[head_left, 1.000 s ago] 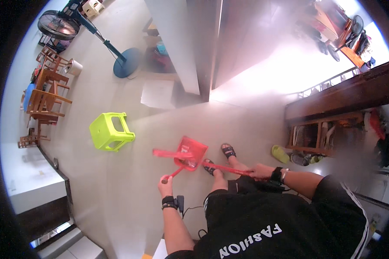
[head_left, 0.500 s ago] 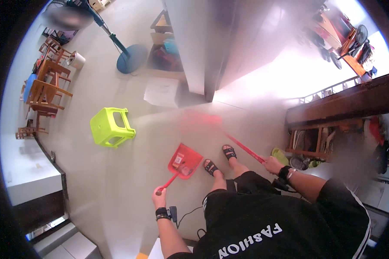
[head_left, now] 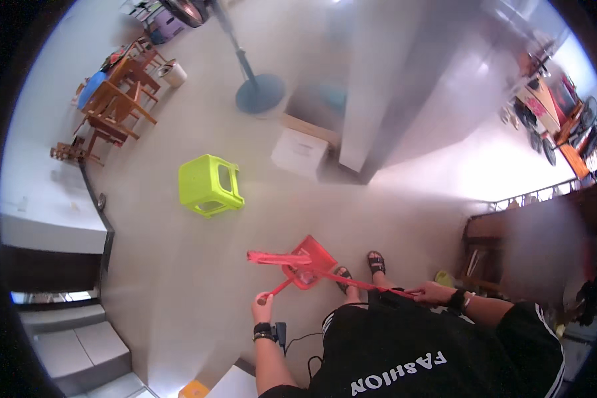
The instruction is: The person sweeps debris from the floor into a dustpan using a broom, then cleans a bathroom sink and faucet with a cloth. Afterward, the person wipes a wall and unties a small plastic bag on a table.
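A red long-handled dustpan [head_left: 322,254] is at the middle of the floor, with small litter in its pan that I cannot make out. My left hand [head_left: 262,308] is closed around the end of its handle. In my right hand [head_left: 436,293] is the handle of a red broom [head_left: 270,258]. The broom's head lies across the view of the dustpan and sticks out past its left side, hiding part of the pan. Whether the broom touches the pan cannot be told.
A lime-green plastic stool [head_left: 202,182] stands ahead on the left. Beyond it are a white box [head_left: 300,152], a standing fan's round base [head_left: 260,94] and a pillar [head_left: 365,86]. Wooden chairs [head_left: 116,109] line the far left. My sandalled feet [head_left: 376,263] are just right of the dustpan.
The broom head has swung leftward and nearer, from beyond the dustpan to across it. The view has shifted, so the stool and fan appear farther right. Both hands keep their holds.
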`<state>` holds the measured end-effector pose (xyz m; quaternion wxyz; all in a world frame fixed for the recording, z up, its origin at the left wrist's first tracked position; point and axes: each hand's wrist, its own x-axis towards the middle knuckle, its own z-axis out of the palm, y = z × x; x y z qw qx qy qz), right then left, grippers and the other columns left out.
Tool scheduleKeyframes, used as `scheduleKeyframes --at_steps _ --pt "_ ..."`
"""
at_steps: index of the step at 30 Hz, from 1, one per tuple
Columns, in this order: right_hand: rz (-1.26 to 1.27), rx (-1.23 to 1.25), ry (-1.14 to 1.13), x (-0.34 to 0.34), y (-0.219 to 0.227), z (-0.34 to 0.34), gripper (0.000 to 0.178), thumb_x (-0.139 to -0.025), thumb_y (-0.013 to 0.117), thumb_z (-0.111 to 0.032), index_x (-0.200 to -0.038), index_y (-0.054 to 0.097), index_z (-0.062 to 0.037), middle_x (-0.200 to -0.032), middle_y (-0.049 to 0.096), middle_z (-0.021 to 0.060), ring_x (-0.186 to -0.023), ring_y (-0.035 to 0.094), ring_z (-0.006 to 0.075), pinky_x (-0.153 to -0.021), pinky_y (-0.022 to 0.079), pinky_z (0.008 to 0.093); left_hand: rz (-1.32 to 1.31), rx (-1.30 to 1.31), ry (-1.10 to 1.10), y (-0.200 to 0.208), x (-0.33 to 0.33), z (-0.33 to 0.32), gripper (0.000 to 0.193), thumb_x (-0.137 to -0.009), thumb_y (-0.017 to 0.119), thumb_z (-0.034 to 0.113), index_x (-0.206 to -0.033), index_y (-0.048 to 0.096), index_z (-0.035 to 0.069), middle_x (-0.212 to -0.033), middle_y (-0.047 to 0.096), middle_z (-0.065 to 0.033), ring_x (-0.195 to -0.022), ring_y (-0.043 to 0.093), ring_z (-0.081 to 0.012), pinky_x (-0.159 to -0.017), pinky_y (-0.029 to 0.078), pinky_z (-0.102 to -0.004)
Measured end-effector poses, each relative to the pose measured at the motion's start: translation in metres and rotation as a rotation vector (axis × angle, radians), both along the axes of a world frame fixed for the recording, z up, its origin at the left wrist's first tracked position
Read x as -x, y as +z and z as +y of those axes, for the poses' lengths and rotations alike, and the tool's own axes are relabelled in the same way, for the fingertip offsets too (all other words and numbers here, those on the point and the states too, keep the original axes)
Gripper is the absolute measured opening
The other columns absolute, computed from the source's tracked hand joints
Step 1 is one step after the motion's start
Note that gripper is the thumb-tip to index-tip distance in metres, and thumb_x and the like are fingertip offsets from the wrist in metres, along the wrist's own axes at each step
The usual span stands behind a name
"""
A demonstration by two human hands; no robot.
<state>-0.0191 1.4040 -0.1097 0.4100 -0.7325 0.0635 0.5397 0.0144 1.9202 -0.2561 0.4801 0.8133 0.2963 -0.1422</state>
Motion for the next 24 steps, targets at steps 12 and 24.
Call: scheduleKeyframes --at_steps 12,24 --pt "0.069 0.090 -0.351 -0.075 0.023 0.041 0.042 -0.092 0.046 -0.027 -0.134 0.047 -0.0221 -0.061 0.048 -0.0006 -0.046 0.043 0.0071 -0.041 0.039 0.0226 -0.180 0.075 0.451 0.012 0.068 0.081 0.020 -0.086 0.064 0.022 -0.097 0.060 0.006 -0.082 0.061 -0.0040 -0.070 0.060 -0.0112 -0.059 0.049 -0.0232" --pt "0.136 -0.011 -0.431 -0.209 -0.031 0.081 0.043 -0.091 0.048 -0.020 -0.134 0.046 -0.0174 -0.064 0.052 0.0030 -0.047 0.050 0.0109 -0.041 0.044 0.0255 -0.183 0.013 0.931 0.030 0.061 0.119 0.020 -0.085 0.063 0.024 -0.094 0.058 0.007 -0.084 0.059 -0.0035 -0.068 0.057 -0.0126 -0.054 0.045 -0.0233"
